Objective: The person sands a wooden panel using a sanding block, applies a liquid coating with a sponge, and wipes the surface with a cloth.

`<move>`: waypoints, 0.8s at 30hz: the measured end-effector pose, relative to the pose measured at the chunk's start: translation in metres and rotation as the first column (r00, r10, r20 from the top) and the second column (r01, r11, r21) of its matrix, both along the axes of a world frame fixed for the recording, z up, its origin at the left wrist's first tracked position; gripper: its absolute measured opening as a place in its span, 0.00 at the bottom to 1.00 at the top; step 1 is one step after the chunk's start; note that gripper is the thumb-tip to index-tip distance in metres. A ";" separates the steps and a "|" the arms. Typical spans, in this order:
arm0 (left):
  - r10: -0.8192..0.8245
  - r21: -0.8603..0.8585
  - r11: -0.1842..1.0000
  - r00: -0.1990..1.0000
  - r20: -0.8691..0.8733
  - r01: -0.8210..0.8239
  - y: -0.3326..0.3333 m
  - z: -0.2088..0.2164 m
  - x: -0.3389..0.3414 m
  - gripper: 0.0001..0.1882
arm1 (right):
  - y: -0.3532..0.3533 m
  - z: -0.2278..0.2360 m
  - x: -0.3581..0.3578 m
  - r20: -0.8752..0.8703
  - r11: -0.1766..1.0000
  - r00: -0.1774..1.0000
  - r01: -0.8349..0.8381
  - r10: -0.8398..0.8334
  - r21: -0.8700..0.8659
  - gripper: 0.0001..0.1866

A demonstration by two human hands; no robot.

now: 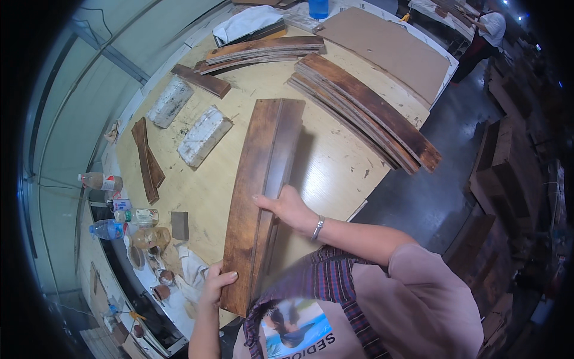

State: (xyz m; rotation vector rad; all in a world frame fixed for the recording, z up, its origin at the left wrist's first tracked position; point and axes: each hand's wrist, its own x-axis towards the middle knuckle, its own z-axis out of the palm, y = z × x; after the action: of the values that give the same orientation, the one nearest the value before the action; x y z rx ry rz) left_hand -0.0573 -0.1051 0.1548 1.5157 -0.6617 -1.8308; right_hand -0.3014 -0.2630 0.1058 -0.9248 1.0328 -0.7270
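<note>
Over the table in front of me, I hold a long brown stained wooden board (245, 197) with a lengthwise seam or step. A second face (287, 143) along its right side catches the light; whether it is one piece or two boards together I cannot tell. My left hand (216, 284) is closed round the near left edge, thumb on top. My right hand (288, 206) grips the right edge about midway, thumb across the upper face, its other fingers hidden beneath. Left of the board lie two whitish, dark-stained blocks (204, 136) (170, 102).
Curved wooden boards lie stacked at right (365, 113) and far back (263, 49). Smaller wood pieces (146, 158) and a grey block (179, 225) lie left. Several bottles (107, 230) line the left edge. A brown sheet (382, 48) covers the far right; another person (487, 33) stands beyond.
</note>
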 end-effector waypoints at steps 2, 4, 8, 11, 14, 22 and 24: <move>-0.092 -0.091 0.991 0.994 0.057 0.097 -0.002 -0.010 0.008 0.34 | -0.006 -0.013 -0.003 -0.212 0.977 0.977 -0.076 0.034 -0.198 0.33; -0.066 -0.207 0.973 0.979 0.193 0.106 -0.008 -0.018 0.006 0.35 | 0.000 -0.002 -0.019 -0.359 0.962 0.933 -0.084 -0.015 -0.261 0.41; -0.073 -0.281 0.951 0.976 0.208 0.131 -0.019 -0.052 0.005 0.37 | 0.019 -0.028 -0.022 -0.322 0.940 0.929 0.066 -0.180 -0.335 0.44; -0.156 -0.232 0.950 0.963 0.221 0.207 -0.048 -0.037 -0.013 0.42 | 0.028 -0.057 -0.016 -0.203 0.956 0.959 0.145 -0.199 -0.255 0.45; -0.132 -0.362 0.903 0.952 0.276 0.231 -0.060 -0.028 -0.028 0.44 | 0.031 -0.062 -0.006 -0.117 0.967 0.977 0.154 -0.180 -0.201 0.47; 0.050 -0.517 0.831 0.898 0.437 0.206 -0.049 -0.026 -0.030 0.41 | 0.031 -0.050 0.006 -0.145 0.945 0.979 0.094 -0.146 -0.314 0.34; 0.090 -0.498 0.780 0.719 0.689 0.380 -0.045 0.003 -0.036 0.41 | 0.032 -0.054 0.007 -0.160 0.939 0.973 0.107 -0.166 -0.326 0.35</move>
State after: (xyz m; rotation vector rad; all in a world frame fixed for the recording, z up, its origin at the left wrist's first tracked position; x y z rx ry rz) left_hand -0.0928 -0.1503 0.1582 1.6604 -1.6122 -0.9011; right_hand -0.2948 -0.2309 0.0516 -1.2239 1.1741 -0.9559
